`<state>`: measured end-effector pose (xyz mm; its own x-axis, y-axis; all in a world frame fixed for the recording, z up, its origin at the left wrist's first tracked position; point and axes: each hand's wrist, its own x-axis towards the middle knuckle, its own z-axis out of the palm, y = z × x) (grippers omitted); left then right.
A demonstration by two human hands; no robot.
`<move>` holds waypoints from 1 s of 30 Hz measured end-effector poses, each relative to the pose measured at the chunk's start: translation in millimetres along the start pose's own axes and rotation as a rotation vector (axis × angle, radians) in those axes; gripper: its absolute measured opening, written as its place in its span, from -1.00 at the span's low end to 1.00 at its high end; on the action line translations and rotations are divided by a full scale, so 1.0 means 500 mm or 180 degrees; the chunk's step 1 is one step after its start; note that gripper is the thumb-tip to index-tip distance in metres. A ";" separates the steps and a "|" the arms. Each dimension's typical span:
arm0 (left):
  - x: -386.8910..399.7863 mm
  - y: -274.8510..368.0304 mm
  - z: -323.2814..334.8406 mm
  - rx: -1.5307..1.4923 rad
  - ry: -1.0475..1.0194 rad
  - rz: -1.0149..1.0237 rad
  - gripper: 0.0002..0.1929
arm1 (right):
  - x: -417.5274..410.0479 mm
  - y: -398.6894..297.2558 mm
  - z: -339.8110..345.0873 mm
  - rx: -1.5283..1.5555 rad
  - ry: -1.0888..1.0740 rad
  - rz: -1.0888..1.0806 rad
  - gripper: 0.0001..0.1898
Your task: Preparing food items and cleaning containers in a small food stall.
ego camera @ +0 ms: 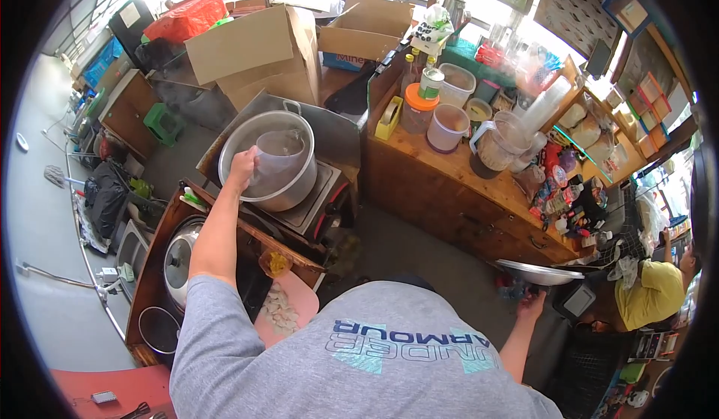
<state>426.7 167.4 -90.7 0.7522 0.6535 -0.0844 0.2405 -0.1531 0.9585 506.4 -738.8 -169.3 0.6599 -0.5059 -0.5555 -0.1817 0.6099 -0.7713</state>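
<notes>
Over a large aluminium stockpot (pixel 269 197), my left hand (pixel 242 167) grips a translucent plastic jug (pixel 281 149). The jug is inside the pot's rim, and steam blurs the pot's contents. A gas stove (pixel 317 205) carries the pot. Out to the right, my right hand (pixel 531 305) holds a wide metal lid (pixel 540 273) from below, apart from the pot. Near my left arm, a pink cutting board (pixel 303 298) bears pale cut pieces (pixel 279 309). A small bowl of yellow food (pixel 277 263) sits beside the board.
A wooden counter (pixel 449 205) at right holds plastic tubs, a measuring jug (pixel 500 144) and bottles. Behind the stove stands a cardboard box (pixel 269 54). A lidded pot (pixel 182 259) is left of my arm. A person in a yellow shirt (pixel 651 295) is at far right.
</notes>
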 end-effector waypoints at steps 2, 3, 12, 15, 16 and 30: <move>-0.014 -0.002 -0.012 -0.0736 0.0076 -0.0083 -0.70 | -0.003 0.001 0.016 -0.0175 0.0103 -0.0029 -0.72; -0.020 0.002 -0.012 -0.0728 0.0067 -0.0079 -0.70 | 0.002 0.004 0.013 -0.0166 0.0111 -0.0025 -0.72; -0.112 0.033 -0.042 -0.1950 0.0537 0.0065 -0.83 | 0.078 0.013 0.014 -0.0265 -0.0024 0.0069 -0.72; -0.144 0.060 -0.048 -0.2016 0.0571 0.0285 -0.82 | 0.068 0.007 0.034 -0.0267 -0.0120 0.0099 -0.74; -0.164 0.087 -0.037 -0.2037 0.0654 0.0284 -0.81 | 0.057 0.004 0.039 -0.0308 -0.0095 0.0119 -0.75; -0.297 0.312 0.224 -0.2379 0.0265 0.0613 -0.78 | 0.157 -0.071 -0.043 -0.0212 -0.0206 0.0196 -0.76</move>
<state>421.2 -36.5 40.7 0.6832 0.7241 0.0946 -0.3897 0.2519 0.8858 549.0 -813.1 -192.1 0.6914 -0.4269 -0.5828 -0.2700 0.5956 -0.7566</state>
